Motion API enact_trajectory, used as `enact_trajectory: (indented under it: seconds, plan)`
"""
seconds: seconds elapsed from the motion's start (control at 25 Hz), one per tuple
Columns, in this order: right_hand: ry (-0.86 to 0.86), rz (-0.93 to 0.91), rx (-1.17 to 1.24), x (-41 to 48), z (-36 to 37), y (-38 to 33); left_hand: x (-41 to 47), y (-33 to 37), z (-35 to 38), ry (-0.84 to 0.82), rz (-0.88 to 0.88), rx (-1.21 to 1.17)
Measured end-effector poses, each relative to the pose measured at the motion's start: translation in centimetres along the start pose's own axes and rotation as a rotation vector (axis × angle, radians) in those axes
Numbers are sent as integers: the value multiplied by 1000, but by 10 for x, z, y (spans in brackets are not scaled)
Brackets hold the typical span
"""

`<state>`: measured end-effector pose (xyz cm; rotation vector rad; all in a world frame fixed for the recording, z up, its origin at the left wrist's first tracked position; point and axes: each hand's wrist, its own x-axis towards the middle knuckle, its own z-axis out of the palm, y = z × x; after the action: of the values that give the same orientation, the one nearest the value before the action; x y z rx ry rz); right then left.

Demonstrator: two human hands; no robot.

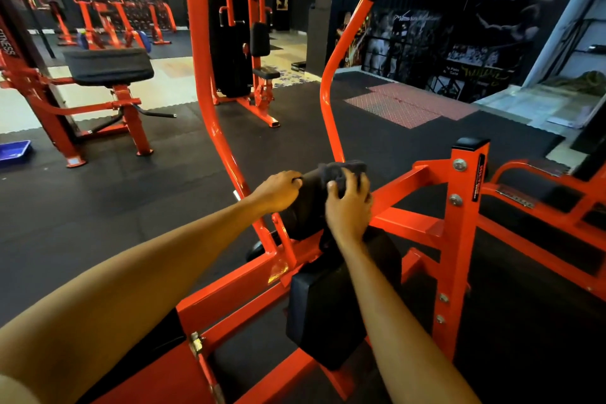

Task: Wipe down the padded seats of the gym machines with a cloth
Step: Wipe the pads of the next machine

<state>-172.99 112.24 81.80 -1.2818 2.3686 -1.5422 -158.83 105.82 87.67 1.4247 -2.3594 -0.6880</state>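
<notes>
A black padded chest pad [306, 203] stands upright on the red machine frame [459, 239] in front of me. My left hand [278, 192] grips the pad's upper left edge. My right hand [349, 203] holds a dark grey cloth [344, 169] against the top of the pad, fingers curled over the cloth. Below my right forearm sits the machine's black padded seat [324, 318], partly covered by that arm.
Two red curved uprights [328, 92] rise just beyond the pad. Another machine with a black pad [108, 65] stands at the left, a weight-stack machine [236, 43] behind. A blue tray [14, 151] lies on the black rubber floor [131, 200] at far left.
</notes>
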Motion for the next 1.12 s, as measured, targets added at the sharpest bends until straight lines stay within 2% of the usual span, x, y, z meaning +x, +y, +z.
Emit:
enact_trajectory:
  seconds: [0.12,0.2,0.32,0.44,0.52,0.6,0.68,0.76,0.84,0.92,1.04,1.12]
  plan:
    - [-64,-209,-1,-66,7,-10,6,-13,0,-47,-155,-114]
    - [-150,-257,56,-73,3,-1,7,-12,2,-55,-133,-104]
    - [-136,-273,11,-31,-1,26,2,3,4,-73,-22,97]
    - [-58,-61,87,24,-4,35,-13,21,8,-140,83,267]
    - [-49,88,133,36,-5,29,-10,20,4,-135,103,233]
    - [-35,115,95,20,-4,15,-2,11,-1,-82,82,124]
    - [-2,-11,20,-14,1,1,1,1,-1,-65,-21,30]
    - [-58,-171,-21,-51,4,-3,2,-4,0,-80,-93,-36]
    - [-132,-254,-33,-60,1,5,2,-1,0,-82,-87,-37]
    - [-117,-280,-70,-37,-3,18,0,8,-1,-82,-33,11]
    - [-78,-95,-24,18,-6,31,-9,26,0,-113,65,118]
    - [-70,37,11,31,-7,26,-9,27,-2,-88,70,90]
